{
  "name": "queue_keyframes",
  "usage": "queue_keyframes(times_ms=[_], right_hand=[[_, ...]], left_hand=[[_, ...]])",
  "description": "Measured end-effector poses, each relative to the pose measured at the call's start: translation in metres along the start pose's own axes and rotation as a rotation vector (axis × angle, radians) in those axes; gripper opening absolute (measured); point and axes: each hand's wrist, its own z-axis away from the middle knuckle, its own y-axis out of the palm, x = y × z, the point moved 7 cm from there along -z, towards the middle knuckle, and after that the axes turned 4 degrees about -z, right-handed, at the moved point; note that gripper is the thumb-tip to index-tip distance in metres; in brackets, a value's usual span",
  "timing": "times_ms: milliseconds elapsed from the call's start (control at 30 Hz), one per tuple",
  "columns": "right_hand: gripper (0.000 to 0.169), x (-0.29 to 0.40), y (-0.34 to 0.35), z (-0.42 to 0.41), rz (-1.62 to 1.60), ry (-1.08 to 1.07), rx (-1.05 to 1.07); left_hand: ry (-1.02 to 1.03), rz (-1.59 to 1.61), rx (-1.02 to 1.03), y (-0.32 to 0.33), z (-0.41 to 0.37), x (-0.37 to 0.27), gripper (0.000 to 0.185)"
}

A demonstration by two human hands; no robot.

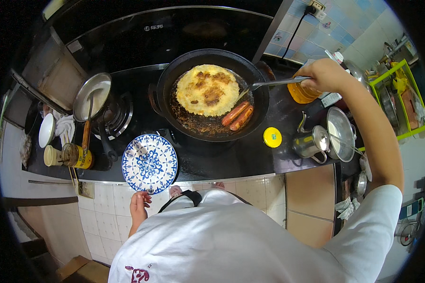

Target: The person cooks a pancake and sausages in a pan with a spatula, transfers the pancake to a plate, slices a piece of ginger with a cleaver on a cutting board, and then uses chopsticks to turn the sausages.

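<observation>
My right hand (324,76) grips the metal handle of a spatula (279,82), reaching in from the right over a black two-handled pan (166,67). The spatula's far end is by the right edge of a round, browned pancake (205,92); whether it sits under the edge cannot be told. Two scored sausages (235,114) lie in the pan's lower right, near the pancake. My left hand (139,207) is empty, fingers loosely curled, just below the near rim of a blue-and-white patterned plate (149,164). This plate bears no food and overhangs the counter's front edge slightly.
Left of the pan, a saucepan (92,95) with a wooden-handled utensil is by a gas burner (122,116). A yellow-labelled jar (81,157) stands nearer. To the right are a yellow lid (272,137), an oil bottle (302,92), a metal pot (310,143) and a metal bowl (345,146).
</observation>
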Motion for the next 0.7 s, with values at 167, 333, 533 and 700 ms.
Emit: queue_keyframes(times_ms=[167, 333, 533, 700], right_hand=[[0.031, 0.003, 0.005, 0.003, 0.041, 0.090, 0.128], [0.029, 0.015, 0.024, 0.001, 0.038, 0.042, 0.006], [0.029, 0.025, 0.016, 0.005, 0.053, 0.063, 0.127], [0.030, 0.028, 0.021, -0.002, 0.033, 0.053, 0.194]], left_hand=[[-0.023, -0.009, -0.017, -0.004, 0.003, 0.002, 0.029], [-0.025, -0.018, 0.006, 0.002, 0.001, -0.002, 0.030], [-0.009, -0.027, 0.029, 0.004, -0.007, -0.005, 0.030], [-0.023, -0.004, 0.051, 0.012, -0.012, -0.006, 0.029]])
